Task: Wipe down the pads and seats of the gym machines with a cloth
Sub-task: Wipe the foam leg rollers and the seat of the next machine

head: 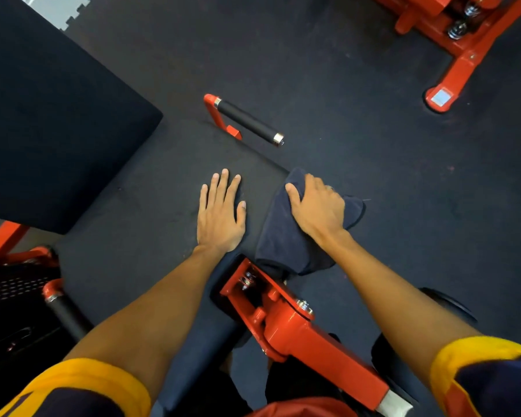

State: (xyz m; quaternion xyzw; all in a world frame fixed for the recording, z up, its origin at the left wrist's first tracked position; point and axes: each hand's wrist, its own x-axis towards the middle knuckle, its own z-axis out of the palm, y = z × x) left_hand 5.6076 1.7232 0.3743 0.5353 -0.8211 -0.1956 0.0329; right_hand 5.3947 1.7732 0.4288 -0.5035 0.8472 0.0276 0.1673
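Cloth was navy, seat black, frame red-orange, handle black with chrome ends, sleeves navy with yellow cuffs.

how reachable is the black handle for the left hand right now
Probably yes. The left hand lies flat and empty on the seat pad, and the black handle sits just ahead of it with nothing between them.

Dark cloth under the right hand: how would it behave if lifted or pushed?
Likely floppy: the cloth bunches in folds under the right hand and drapes off the pad edge. Probably light: soft fabric, gripped by one hand. May crumple when pushed.
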